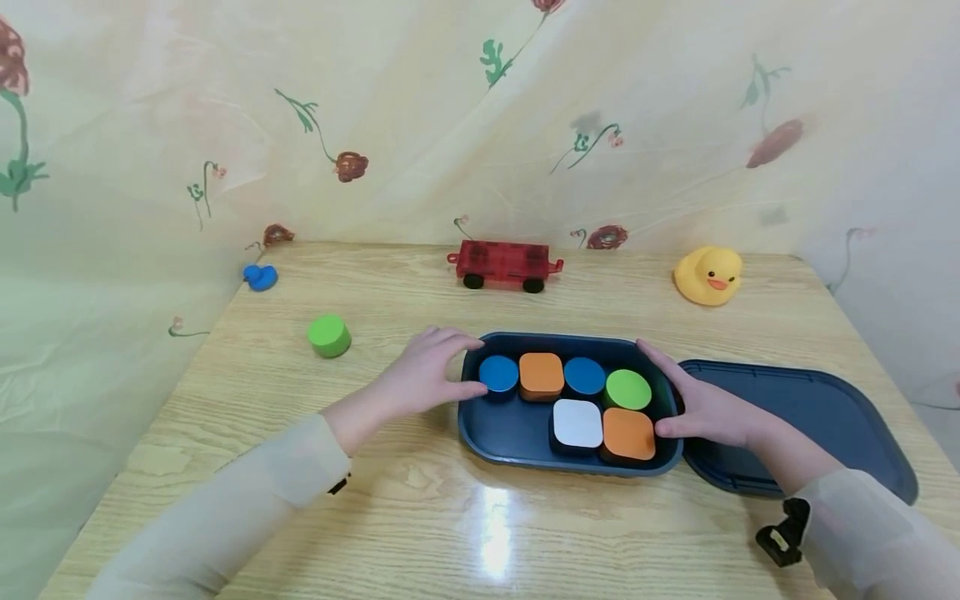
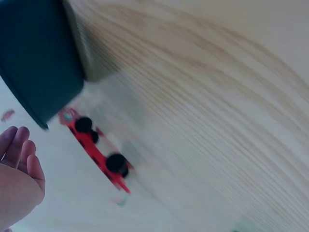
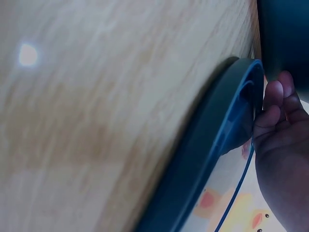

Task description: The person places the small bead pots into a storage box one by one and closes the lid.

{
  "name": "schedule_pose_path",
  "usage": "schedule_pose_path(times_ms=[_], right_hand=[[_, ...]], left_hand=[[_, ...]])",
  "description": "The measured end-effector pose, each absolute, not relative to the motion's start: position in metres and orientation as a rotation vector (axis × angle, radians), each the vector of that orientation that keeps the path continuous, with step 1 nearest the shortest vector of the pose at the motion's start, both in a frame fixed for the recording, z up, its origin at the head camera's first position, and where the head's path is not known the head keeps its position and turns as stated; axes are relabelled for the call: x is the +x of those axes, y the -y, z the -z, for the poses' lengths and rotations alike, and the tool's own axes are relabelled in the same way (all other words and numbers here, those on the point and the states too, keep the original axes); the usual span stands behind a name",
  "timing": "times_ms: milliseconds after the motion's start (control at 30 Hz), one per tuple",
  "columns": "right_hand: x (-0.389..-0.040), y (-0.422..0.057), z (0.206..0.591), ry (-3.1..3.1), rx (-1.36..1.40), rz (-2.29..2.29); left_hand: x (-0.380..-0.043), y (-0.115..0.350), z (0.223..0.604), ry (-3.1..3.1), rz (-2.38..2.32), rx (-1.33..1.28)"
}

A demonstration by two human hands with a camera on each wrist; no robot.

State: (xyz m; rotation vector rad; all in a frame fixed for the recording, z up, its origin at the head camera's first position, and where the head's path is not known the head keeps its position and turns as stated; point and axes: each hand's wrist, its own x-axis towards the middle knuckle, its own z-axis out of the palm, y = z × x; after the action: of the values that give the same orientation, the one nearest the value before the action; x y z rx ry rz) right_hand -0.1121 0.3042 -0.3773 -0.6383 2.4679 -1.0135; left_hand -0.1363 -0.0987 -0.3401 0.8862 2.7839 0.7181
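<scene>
A dark blue rounded box [image 1: 495,446] stands on the table with several lidded-looking blocks inside: blue round ones [image 1: 498,373], orange square ones [image 1: 542,373], a white square one [image 1: 577,423] and a light green round one [image 1: 628,390]. At the box's left end, my left hand [image 1: 416,371] spreads thumb and index finger over the rim; its other fingers [image 2: 21,152] look apart from the wall in the left wrist view. My right hand [image 1: 708,408] holds the right end, thumb over the rim and fingertips [image 3: 286,83] against the outer wall.
A dark blue lid [image 1: 810,417] lies right of the box, under the right forearm. Farther back are a red toy wagon [image 1: 502,261] and a yellow duck [image 1: 707,277]. At left are a green round block [image 1: 328,335] and a small blue duck [image 1: 260,277].
</scene>
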Motion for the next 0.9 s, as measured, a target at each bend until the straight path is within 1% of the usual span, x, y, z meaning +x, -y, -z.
schedule_pose_path(times_ms=[267,900], right_hand=[[-0.112,-0.305,0.377,-2.474,-0.647,1.019],[-0.112,-0.304,0.378,-2.485,-0.642,1.001]], left_hand=[[-0.15,0.127,0.346,-2.877,-0.787,0.779],[-0.165,0.197,0.356,-2.913,-0.794,0.476]])
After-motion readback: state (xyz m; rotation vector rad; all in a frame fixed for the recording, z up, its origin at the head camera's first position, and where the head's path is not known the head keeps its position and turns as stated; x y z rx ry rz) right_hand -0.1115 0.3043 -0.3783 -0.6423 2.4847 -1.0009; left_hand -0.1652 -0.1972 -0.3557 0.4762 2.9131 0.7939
